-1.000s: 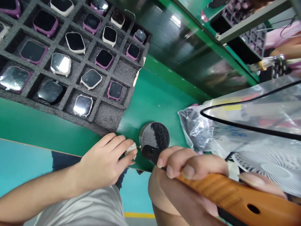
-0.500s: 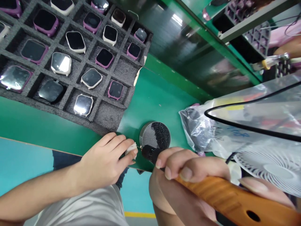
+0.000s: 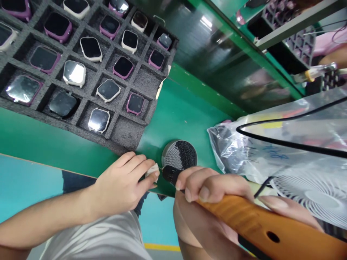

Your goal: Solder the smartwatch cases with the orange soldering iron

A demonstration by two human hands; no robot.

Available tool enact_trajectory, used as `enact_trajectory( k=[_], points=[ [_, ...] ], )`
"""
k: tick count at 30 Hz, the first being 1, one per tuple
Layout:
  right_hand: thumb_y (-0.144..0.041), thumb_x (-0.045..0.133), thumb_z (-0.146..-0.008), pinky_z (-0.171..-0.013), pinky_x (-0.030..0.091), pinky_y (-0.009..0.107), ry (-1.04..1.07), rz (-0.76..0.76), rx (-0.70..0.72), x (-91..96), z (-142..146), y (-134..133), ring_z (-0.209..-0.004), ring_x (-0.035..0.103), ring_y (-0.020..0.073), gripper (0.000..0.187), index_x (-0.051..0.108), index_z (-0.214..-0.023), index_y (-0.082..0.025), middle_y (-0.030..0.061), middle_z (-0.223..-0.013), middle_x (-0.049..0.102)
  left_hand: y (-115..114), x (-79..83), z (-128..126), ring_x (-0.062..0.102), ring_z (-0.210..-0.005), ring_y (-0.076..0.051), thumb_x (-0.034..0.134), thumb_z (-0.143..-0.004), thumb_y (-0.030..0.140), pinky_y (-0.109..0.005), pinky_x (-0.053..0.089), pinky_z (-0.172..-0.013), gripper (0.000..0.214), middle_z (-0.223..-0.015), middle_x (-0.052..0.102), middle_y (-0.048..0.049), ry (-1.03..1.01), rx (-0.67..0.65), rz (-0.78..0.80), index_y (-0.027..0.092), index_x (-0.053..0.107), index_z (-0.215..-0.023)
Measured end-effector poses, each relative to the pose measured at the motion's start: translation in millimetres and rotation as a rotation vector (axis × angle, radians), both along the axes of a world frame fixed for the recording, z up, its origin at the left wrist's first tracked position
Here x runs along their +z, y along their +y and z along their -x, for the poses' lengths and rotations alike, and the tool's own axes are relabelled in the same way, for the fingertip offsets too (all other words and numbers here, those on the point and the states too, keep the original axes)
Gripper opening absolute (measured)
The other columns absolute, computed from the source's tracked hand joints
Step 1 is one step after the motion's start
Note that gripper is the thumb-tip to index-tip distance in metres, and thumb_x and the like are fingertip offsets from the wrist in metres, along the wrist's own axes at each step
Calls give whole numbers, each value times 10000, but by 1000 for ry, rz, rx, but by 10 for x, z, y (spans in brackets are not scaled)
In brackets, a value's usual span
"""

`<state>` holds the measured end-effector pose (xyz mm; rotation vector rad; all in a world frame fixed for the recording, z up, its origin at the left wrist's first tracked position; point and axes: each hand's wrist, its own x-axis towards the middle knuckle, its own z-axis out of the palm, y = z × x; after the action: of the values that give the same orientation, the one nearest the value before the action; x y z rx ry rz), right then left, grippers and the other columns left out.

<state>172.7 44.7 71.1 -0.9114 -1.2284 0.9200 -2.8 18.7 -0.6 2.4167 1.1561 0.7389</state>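
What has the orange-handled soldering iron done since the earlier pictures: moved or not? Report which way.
Yes: the soldering iron's orange handle has swung toward the round mesh tin.

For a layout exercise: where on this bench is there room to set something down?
Bare green bench lies between the foam tray and the plastic bag, and in a strip below the tray. Crowded at the round tin, where the left hand and right hand meet.

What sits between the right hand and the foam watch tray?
The head view shows a round tip-cleaner tin, half mesh, half black sponge, on the green bench.
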Motion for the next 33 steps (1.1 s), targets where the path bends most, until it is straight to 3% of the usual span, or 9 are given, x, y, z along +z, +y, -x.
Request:
enact_trajectory(
  k=[6, 13, 17, 22, 25, 29, 33],
  points=[
    [-765, 364, -1045, -624, 590, 471, -8, 62, 60, 32, -14, -28, -732, 642, 203, 589, 694, -1235, -316, 13, -915, 653, -2, 3, 15, 632, -1205, -286, 630, -1096, 288, -471, 472, -1047, 236, -1370, 729, -86, 0, -4, -4, 177, 722, -1283],
    [-709, 480, -1041, -608, 570, 448, 114, 59, 104, -6, -21, 49, -705, 636, 204, 491, 711, -1243, -326, 13, -880, 666, 3, 26, 11, 627, -1200, -298, 664, -1084, 310, -481, 494, -1034, 221, -1354, 724, -95, 3, 3, -18, 185, 722, -1257],
    [-690, 532, -1025, -573, 541, 406, 179, 16, 109, -21, -117, 96, -658, 607, 185, 458, 714, -1227, -322, -4, -859, 665, -20, 20, -10, 649, -1151, -294, 681, -1066, 237, -486, 541, -990, 201, -1280, 732, -104, -72, 43, -9, 184, 722, -1256],
    [-647, 635, -984, -571, 561, 405, 194, -65, 108, -59, -236, 132, -646, 623, 184, 409, 722, -1212, -319, -6, -870, 684, -75, 25, 63, 694, -1068, -174, 599, -1054, 43, -326, 632, -943, 475, -1196, 691, -98, -423, -14, 199, 180, 627, -1509],
    [-644, 695, -951, -550, 580, 418, 181, -93, 150, -84, -260, 155, -638, 642, 194, 415, 721, -1202, -315, -2, -854, 697, -73, 42, 145, 718, -1031, -123, 722, -1002, 40, -247, 643, -947, 547, -1142, 692, -51, -660, -17, 350, 258, 670, -1501],
    [-622, 755, -916, -555, 583, 414, 214, -78, 135, -75, -260, 159, -643, 647, 199, 418, 734, -1195, -311, -9, -861, 724, -45, 44, 221, 771, -943, -123, 891, -895, 96, -232, 685, -864, 549, -1088, 686, -24, -940, -11, 514, 319, 769, -1382],
    [-627, 739, -926, -545, 565, 411, 226, -77, 132, -57, -236, 157, -634, 638, 202, 420, 740, -1199, -307, -4, -848, 734, -23, 9, 238, 822, -883, -174, 924, -890, 226, -295, 737, -763, 476, -1107, 620, -14, -1030, -26, 555, 332, 780, -1332]
  ],
)
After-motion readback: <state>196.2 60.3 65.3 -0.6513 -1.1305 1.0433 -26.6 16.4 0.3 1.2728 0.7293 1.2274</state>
